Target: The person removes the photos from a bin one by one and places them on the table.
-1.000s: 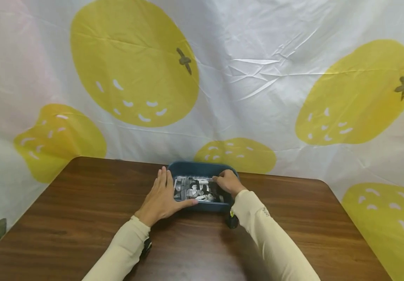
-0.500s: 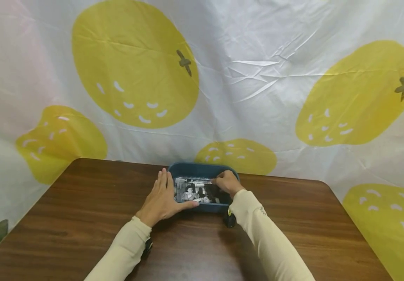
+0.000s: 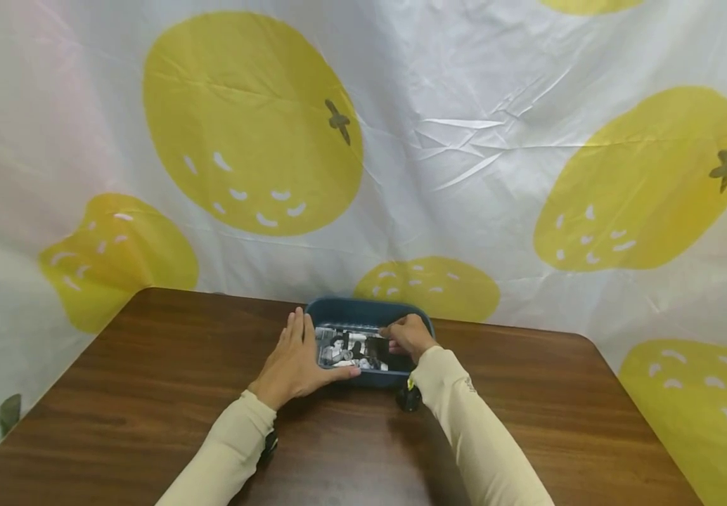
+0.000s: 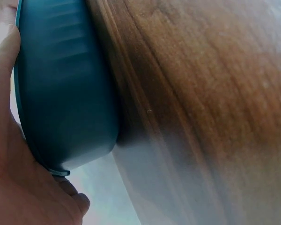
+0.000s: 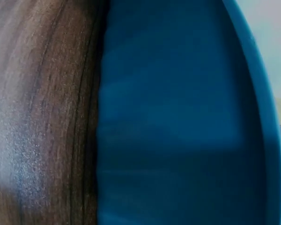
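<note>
A dark blue plastic basin stands near the table's back edge. A black-and-white photo lies inside it. My left hand rests against the basin's left end, its fingers straight along the side and its thumb on the front rim. In the left wrist view, that thumb lies along the rim. My right hand reaches into the basin's right end with bent fingers and pinches the photo near its upper right. The right wrist view shows mostly the basin's outer wall, so the fingertips are hidden there.
The brown wood-grain table extends around the basin. Behind it hangs a white cloth printed with yellow fruit, close to the basin's back rim. Dark cameras sit under both wrists, the right one near the basin's front wall.
The picture visible in the basin has shifted left, and my right hand has moved slightly left with it. My left hand keeps its place on the basin. The head view has tilted up a little.
</note>
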`<state>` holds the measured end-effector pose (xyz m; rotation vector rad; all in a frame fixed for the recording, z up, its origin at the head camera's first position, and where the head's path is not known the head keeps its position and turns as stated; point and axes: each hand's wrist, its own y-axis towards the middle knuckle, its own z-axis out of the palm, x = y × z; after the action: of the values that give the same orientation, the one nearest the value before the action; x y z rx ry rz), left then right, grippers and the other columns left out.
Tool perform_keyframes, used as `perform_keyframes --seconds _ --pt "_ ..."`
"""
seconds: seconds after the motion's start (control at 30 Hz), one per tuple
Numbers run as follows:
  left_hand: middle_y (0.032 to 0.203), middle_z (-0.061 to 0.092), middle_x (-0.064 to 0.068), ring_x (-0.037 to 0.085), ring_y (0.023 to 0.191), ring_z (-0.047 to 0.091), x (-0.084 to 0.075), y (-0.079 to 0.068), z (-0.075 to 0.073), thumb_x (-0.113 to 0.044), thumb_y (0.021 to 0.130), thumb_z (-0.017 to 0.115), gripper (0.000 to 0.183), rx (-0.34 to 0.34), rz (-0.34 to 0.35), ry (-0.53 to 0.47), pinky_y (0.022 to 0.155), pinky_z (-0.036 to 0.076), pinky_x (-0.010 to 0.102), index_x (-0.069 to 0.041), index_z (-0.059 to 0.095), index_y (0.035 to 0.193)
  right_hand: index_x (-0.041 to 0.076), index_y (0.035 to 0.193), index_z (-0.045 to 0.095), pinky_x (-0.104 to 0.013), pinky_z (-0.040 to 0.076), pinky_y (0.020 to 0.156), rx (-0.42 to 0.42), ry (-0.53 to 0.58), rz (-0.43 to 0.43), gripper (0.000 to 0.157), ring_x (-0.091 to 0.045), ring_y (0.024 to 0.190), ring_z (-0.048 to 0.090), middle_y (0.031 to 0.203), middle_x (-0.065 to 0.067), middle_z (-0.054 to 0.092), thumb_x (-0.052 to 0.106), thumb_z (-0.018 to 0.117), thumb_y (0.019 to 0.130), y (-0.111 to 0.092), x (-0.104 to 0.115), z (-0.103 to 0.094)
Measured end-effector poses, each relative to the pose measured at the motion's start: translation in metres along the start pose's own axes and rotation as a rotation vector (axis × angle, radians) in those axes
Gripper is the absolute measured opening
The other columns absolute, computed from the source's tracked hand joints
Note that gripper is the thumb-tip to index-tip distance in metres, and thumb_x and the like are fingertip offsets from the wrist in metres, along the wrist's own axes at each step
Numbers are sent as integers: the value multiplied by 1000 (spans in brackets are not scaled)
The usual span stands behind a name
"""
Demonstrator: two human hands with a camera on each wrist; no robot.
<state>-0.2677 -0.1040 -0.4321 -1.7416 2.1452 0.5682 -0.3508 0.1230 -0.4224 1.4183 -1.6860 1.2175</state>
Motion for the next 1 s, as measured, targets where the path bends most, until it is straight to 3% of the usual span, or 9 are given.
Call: perform_keyframes --seconds 0.1,0.23,0.43,0.67,1.0 --pt "165 1 29 40 154 2 0 0 1 -87 72 63 139 -2 2 7 124 15 49 11 13 157 -16 121 62 -24 59 66 4 21 11 35 -12 68 57 90 -9 59 3 69 92 1 -2 0" --pt "165 1 29 40 154 2 0 -1 0 -86 72 63 138 -2 1 9 124 14 49 11 13 157 -14 121 65 -26 60 70 18 28 8 36 -16 76 61 107 -17 67 2 73 90 2 -4 0" --pt "165 -1 28 40 154 1 0 -1 1 -87 72 62 139 1 -2 1 123 16 49 10 12 157 -9 120 69 -29 59 76 39 21 5 37 -17 82 64 125 -21 66 7 78 88 6 -6 0" --pt "165 -1 28 39 154 1 0 0 1 -86 73 63 138 1 -1 -1 124 14 49 10 12 158 -9 115 71 -29 58 72 31 46 -4 38 -16 76 60 117 -17 69 4 84 82 9 -8 1" --pt "166 -2 27 37 154 -2 0 1 0 -86 72 63 138 13 -16 -16 123 15 50 9 11 158 -5 108 75 -30 53 64 8 -123 -50 38 -17 66 58 93 -11 71 1 90 73 10 -9 4"
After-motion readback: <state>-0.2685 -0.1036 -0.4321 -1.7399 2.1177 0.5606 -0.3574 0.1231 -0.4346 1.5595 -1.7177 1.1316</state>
